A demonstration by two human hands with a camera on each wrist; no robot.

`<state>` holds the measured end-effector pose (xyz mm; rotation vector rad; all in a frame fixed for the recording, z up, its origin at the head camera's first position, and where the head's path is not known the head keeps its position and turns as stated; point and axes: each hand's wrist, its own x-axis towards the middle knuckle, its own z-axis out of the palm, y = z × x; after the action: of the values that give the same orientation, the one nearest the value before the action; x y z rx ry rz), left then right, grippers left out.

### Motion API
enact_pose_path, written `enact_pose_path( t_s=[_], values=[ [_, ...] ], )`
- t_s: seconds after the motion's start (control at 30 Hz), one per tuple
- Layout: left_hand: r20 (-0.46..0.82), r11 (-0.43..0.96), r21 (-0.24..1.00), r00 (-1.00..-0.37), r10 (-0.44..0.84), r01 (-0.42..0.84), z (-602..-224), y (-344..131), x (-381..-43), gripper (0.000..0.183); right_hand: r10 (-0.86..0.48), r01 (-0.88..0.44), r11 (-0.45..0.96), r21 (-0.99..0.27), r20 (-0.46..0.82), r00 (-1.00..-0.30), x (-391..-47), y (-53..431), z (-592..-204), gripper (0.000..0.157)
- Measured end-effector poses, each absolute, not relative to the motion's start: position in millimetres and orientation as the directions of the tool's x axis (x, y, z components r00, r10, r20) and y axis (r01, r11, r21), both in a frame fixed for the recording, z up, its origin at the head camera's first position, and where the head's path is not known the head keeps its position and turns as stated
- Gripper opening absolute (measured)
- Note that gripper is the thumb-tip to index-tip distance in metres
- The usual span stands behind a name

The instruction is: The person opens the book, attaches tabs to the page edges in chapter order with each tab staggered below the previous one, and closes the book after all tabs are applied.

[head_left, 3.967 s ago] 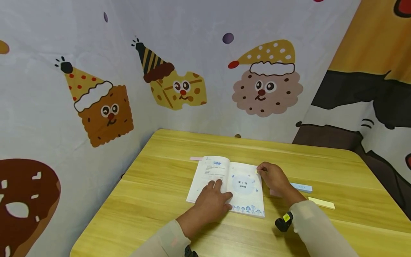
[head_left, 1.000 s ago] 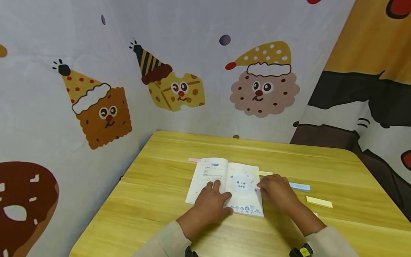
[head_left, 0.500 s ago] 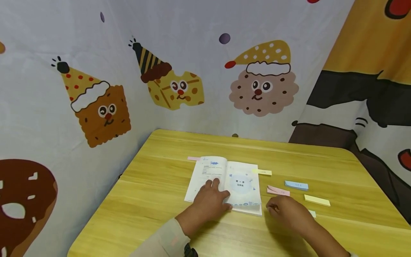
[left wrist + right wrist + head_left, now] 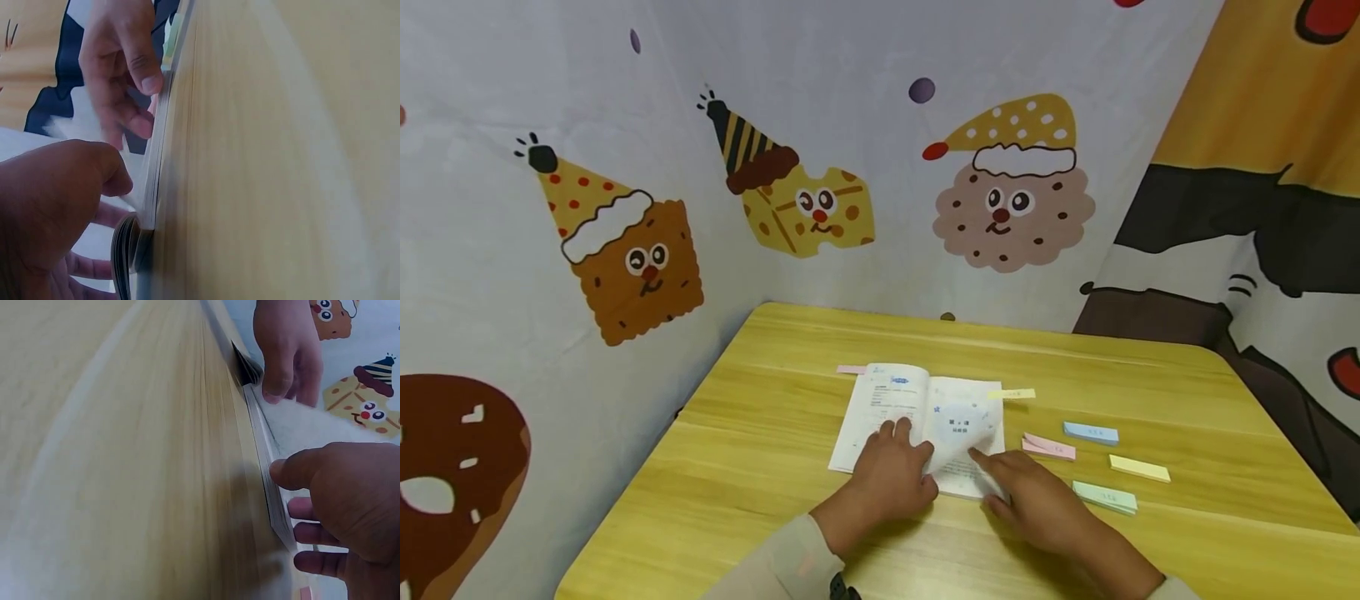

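Observation:
An open book (image 4: 887, 408) lies on the wooden table, with blue drawings on its right page. My left hand (image 4: 891, 471) rests on the left page near the spine, fingers spread. With its lower part lifted, the title page (image 4: 958, 417) shows printed text beneath. My right hand (image 4: 1037, 500) is over the book's lower right corner, its index finger extended against this page and thumb near the book's edge. In the right wrist view, the right-hand fingers (image 4: 319, 534) are fairly straight beside the page block. A yellow sticky tab (image 4: 1018, 394) sticks out from the right page's edge.
A pink tab (image 4: 850, 369) projects from the book's left side. Right of the book lie small pads of sticky tabs: pink (image 4: 1048, 447), blue (image 4: 1090, 432), yellow (image 4: 1139, 468) and green (image 4: 1105, 497). Behind the table (image 4: 820, 329) hangs a cartoon-printed cloth (image 4: 850, 83).
My right hand has left the yellow tab, gone down to the book's lower right corner and moved left over it. The title page has lifted at its bottom. My left hand stays put.

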<state>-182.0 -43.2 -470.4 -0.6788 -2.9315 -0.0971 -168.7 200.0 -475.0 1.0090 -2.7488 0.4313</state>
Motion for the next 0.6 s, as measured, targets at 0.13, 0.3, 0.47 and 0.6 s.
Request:
enact_pose_path(
  t_s=[0.13, 0.3, 0.47, 0.6],
  values=[
    [0.161, 0.915, 0.032, -0.906, 0.392, 0.402, -470.1, -38.9, -181.3, 0.051, -0.599, -0.645, 0.743, -0.179, 0.254, -0.760, -169.3, 198.4, -477.3, 0.065],
    [0.270, 0.933, 0.136, -0.918, 0.290, 0.335, -468.5, -38.9, -184.4, 0.061, -0.611, -0.654, 0.741, -0.154, 0.249, -0.751, -171.9, 198.3, -478.4, 0.049],
    [0.436, 0.940, 0.196, -0.883, 0.172, 0.280, -468.2, -43.1, -187.9, 0.084, -0.625, -0.671, 0.720, -0.180, 0.252, -0.739, -175.0, 200.3, -473.6, 0.032],
    [0.490, 0.966, 0.094, -0.856, 0.165, 0.240, -466.9, -48.1, -189.0, 0.091, -0.623, -0.661, 0.720, -0.210, 0.223, -0.750, -176.0, 201.0, -470.9, 0.027]
  ],
)
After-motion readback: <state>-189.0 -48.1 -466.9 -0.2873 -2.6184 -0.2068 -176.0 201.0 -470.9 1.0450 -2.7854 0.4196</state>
